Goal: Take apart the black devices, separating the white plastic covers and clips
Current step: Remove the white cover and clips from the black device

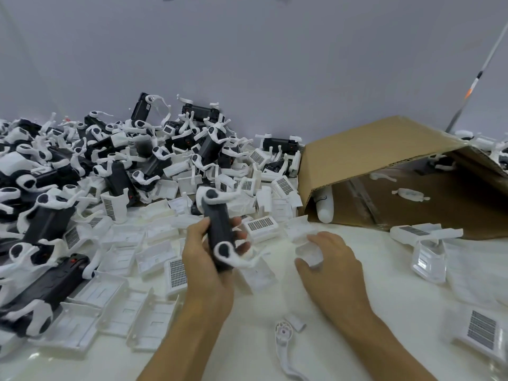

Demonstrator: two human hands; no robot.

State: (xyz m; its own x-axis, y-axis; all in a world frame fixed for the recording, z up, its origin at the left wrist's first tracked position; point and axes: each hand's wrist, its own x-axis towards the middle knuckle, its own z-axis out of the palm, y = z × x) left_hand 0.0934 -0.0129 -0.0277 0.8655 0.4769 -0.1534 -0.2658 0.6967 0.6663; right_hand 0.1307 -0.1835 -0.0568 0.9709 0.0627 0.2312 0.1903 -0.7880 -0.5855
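Note:
My left hand (204,259) grips a black device (218,229) upright in the middle of the view; white clips curl around its top and bottom ends. To its right my right hand (331,259) rests low over the white table, fingers curled on a blurred white plastic cover (309,253). A big heap of black devices with white clips (110,160) fills the left and back. Loose white covers (154,257) lie scattered in front of the heap.
A tipped cardboard box (371,166) lies open at the right with a few white parts inside. More white covers (428,254) sit right of my hand. A single white clip (286,339) lies near the front edge. A grey wall stands behind.

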